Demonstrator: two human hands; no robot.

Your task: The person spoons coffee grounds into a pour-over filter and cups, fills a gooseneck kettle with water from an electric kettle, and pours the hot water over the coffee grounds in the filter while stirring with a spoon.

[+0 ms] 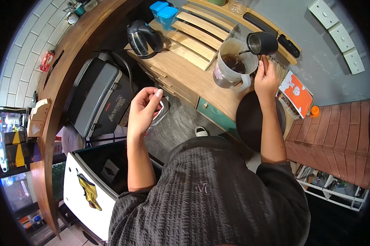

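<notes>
My right hand (267, 80) is closed around the brown handle of a black metal cup (263, 43). The cup is tipped sideways with its steel inside showing, and a thin dark streak runs from its rim toward a translucent plastic pitcher (222, 77). Dark brown liquid (233, 63) with some froth stands in the pitcher, which is on the wooden counter. In mid-air at the left, my left hand (144, 110) has its fingers curled and thumb against them, touching nothing. Behind it, lower down, a white bag or bin liner partly shows.
A black kettle (145, 39), blue-lidded containers (167, 15) and a slatted wooden rack (197, 33) occupy the counter (185, 82). An orange notebook (295, 93) leans by the wall. Beneath the counter edge sits a dark round seat (254, 121). A grey cooler case (99, 98) is at left.
</notes>
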